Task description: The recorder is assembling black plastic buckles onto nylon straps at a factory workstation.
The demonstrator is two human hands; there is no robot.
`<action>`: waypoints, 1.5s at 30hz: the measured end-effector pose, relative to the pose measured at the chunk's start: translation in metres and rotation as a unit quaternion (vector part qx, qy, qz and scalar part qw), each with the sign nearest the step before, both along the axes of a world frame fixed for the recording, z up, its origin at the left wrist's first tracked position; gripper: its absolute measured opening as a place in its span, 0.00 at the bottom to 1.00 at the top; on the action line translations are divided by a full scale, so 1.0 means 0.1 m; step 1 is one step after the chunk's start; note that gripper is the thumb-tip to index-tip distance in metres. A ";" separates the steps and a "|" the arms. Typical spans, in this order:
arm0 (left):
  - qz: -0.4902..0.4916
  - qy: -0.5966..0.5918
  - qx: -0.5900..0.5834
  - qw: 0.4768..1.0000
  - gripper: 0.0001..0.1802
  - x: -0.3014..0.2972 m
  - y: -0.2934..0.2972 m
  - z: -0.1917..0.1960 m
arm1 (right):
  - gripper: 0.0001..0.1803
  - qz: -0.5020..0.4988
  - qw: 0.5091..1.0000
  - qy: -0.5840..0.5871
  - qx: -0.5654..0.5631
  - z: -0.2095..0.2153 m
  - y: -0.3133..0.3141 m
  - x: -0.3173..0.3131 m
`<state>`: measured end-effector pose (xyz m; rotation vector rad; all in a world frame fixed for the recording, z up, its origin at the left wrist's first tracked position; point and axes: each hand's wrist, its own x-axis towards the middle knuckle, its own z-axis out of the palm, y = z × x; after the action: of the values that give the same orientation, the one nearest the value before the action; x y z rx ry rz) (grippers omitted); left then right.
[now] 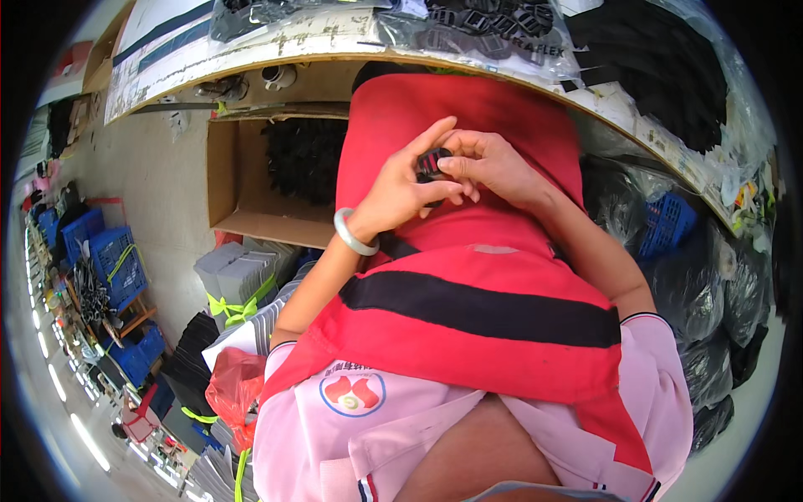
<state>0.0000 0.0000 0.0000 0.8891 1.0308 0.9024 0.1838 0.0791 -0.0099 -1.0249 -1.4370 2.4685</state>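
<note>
Above my lap, a small black plastic buckle (431,163) with slots sits between my two hands. My left hand (398,186), with a pale bangle (355,233) on its wrist, cups the buckle from the left, index finger stretched upward. From the other side my right hand (493,165) pinches it between thumb and fingers. Part of the buckle is hidden behind the fingers. Beneath both hands a red apron (468,100) covers my lap.
A table (326,42) crosses the far side, bearing a clear bag of black buckles (493,21) and black fabric (661,67). Left of my lap lies a cardboard box (272,226) with black pieces inside. Grey bundles (234,272) stand nearer. Plastic bags (690,284) and a blue basket (667,224) are right.
</note>
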 end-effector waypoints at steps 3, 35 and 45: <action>0.047 -0.038 -0.106 0.993 0.28 -0.05 0.03 0.04 | 0.08 -0.095 0.995 0.017 -0.034 0.04 0.01 0.06; 0.142 -0.010 -0.055 0.988 0.07 0.13 0.34 0.03 | 0.08 -0.264 0.795 -0.074 0.541 1.03 0.34 0.37; 0.193 0.126 0.140 0.963 0.06 0.15 0.29 0.01 | 0.08 -0.193 0.979 -0.053 0.036 0.44 0.01 0.15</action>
<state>0.0154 0.0291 0.0005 1.0782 1.3469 1.3104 0.1991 0.0802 0.0344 -1.2962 -1.2047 2.1005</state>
